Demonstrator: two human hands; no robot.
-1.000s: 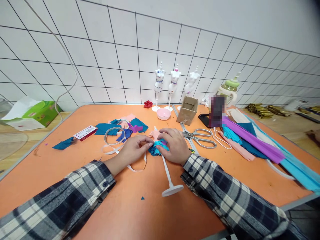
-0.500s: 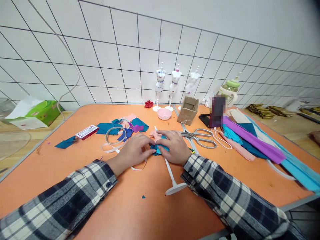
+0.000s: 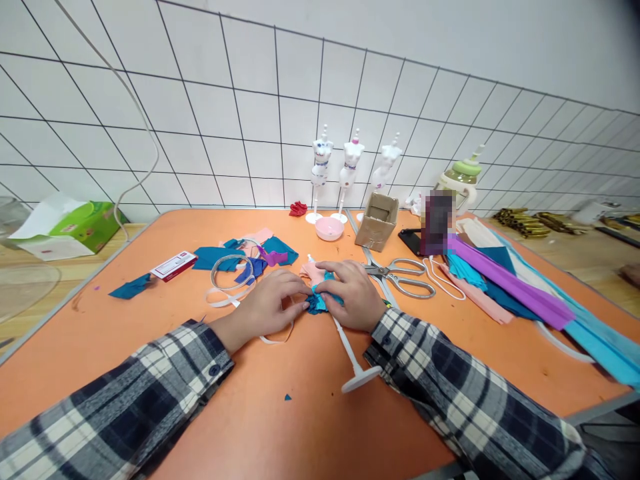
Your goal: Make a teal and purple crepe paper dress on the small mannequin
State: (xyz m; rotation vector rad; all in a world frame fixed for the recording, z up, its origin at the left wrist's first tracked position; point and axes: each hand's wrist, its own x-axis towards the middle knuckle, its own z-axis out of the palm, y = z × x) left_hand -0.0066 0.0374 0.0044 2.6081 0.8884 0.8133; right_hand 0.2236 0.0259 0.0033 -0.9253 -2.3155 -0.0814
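Observation:
Tilted over the orange table is a small doll mannequin (image 3: pixel 347 343) on a white stand, its round base toward me and its neck pointing away. Pink fabric (image 3: pixel 311 271) covers its upper part, and gathered blue fabric (image 3: pixel 316 304) wraps the part below. My right hand (image 3: pixel 353 295) closes round the mannequin's body from the right, fingers curled over the blue fabric. From the left, my left hand (image 3: pixel 273 301) pinches the edge of that blue fabric with thumb and fingertips. Both hands' fingertips nearly meet there, hiding part of the cloth.
Scissors (image 3: pixel 400 277) lie right of my hands. Behind them stand a cardboard box (image 3: pixel 377 223), a pink bowl (image 3: pixel 329 229) and three white mannequins (image 3: pixel 351 163). Fabric scraps (image 3: pixel 217 258) and a ribbon roll (image 3: pixel 215 273) lie left; long fabric strips (image 3: pixel 515 287) spread at right.
The mannequin's base has swung slightly to the right. My fingers have shifted a little on the blue fabric, with both hands still on it.

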